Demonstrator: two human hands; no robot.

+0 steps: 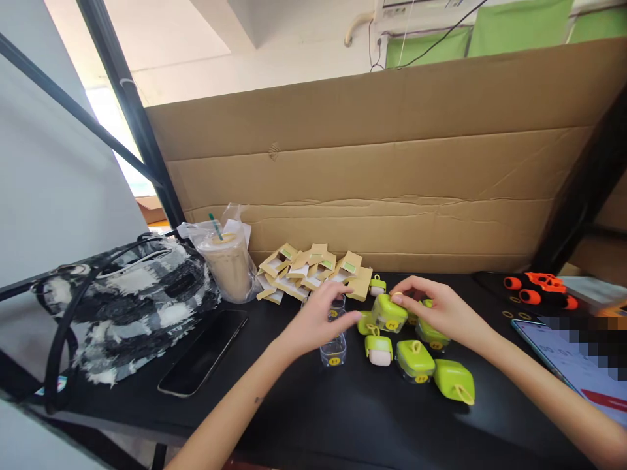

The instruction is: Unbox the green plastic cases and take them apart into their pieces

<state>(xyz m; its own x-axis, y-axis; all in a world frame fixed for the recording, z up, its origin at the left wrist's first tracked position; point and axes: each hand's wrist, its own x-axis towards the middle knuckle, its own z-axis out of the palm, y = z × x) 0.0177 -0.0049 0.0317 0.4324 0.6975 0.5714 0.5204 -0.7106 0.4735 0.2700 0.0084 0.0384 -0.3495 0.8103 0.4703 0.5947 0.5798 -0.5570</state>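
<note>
My right hand [426, 299] pinches a small clear box with a lime-green lid [390, 312] and a yellow sticker, among the other boxes. My left hand [327, 316] hovers with thumb and fingers apart, nearest to the clear open containers [334, 349] with yellow stickers; it partly hides them. Around the right hand lie a green-lidded box [415, 360], a loose-looking green lid [454, 380] with a yellow loop, and a small white-and-green case [379, 350]. Another such case [377, 285] stands farther back.
Folded brown card boxes [313, 267] lie in a heap at the back. Left are a bagged drink cup [228, 267], a fluffy checked bag [142, 300] and a black phone [203, 352]. An orange toy [541, 289] and a lit tablet [563, 359] lie right. Cardboard [392, 176] walls the back.
</note>
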